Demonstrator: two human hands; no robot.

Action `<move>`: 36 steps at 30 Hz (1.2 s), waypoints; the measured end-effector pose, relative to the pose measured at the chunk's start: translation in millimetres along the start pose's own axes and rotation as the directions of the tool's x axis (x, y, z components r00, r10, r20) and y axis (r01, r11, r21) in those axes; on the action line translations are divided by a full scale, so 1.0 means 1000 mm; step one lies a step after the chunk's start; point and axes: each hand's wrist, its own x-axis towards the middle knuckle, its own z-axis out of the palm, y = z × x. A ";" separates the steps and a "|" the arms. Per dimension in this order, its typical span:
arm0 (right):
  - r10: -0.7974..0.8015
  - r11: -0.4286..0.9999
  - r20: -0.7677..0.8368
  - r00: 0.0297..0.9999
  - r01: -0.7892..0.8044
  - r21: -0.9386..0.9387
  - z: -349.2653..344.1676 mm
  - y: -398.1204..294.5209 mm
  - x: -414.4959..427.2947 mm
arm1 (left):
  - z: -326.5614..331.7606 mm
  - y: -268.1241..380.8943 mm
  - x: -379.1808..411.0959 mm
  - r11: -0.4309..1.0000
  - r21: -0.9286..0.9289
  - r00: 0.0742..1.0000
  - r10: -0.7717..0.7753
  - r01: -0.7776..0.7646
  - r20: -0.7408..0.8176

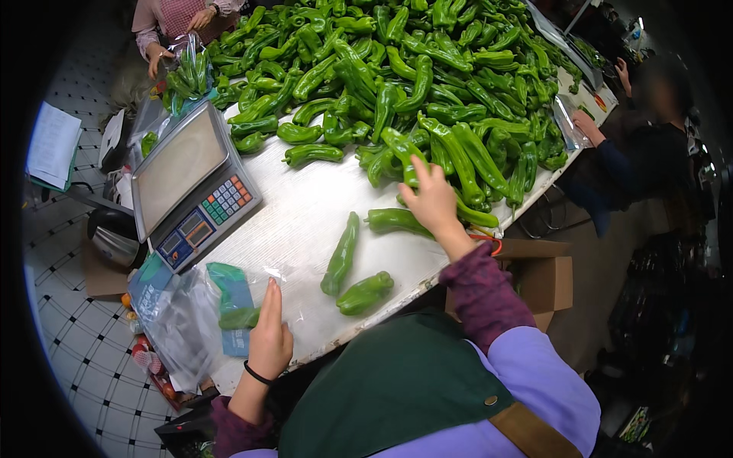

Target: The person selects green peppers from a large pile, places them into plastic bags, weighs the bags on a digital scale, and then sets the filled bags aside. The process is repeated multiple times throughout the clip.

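Observation:
My right hand [433,203] is at the near edge of a large heap of long green peppers [366,80], its thumb and fingers around the lower end of a bright green pepper [402,146]. Another pepper [398,221] lies just below that hand. My left hand [271,335] is upright, fingers straight and together, beside a clear plastic bag [229,286] with blue-green print. A pepper [239,318] shows at the bag, partly behind the hand. Whether my fingers grip the film is hidden. Two loose peppers [340,255] [365,293] lie between my hands.
A digital scale [183,166] stands left on the white table [309,194]. More clear bags [172,320] lie at the left edge. A person's hand [157,57] is at a bag of peppers [192,71]; another person [647,137] sits right. A cardboard box [552,283] is below the right edge.

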 end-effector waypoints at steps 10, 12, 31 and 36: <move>0.371 -0.258 0.604 0.705 -0.546 0.797 -0.082 0.056 -0.034 | -0.005 -0.002 0.010 0.999 -0.019 1.000 0.027 -0.027 -0.015; 0.435 -0.333 0.618 0.655 -0.520 0.786 -0.084 0.054 -0.041 | -0.004 0.002 0.008 0.999 -0.034 1.000 0.014 -0.014 -0.021; -0.654 0.577 0.353 0.669 0.140 0.804 -0.010 -0.113 -0.095 | -0.003 0.024 0.006 0.993 -0.108 0.999 -0.042 0.046 0.035; -0.773 0.540 0.214 0.597 0.442 0.716 0.077 -0.183 -0.106 | 0.002 0.035 0.002 0.992 -0.115 0.999 -0.044 0.046 0.023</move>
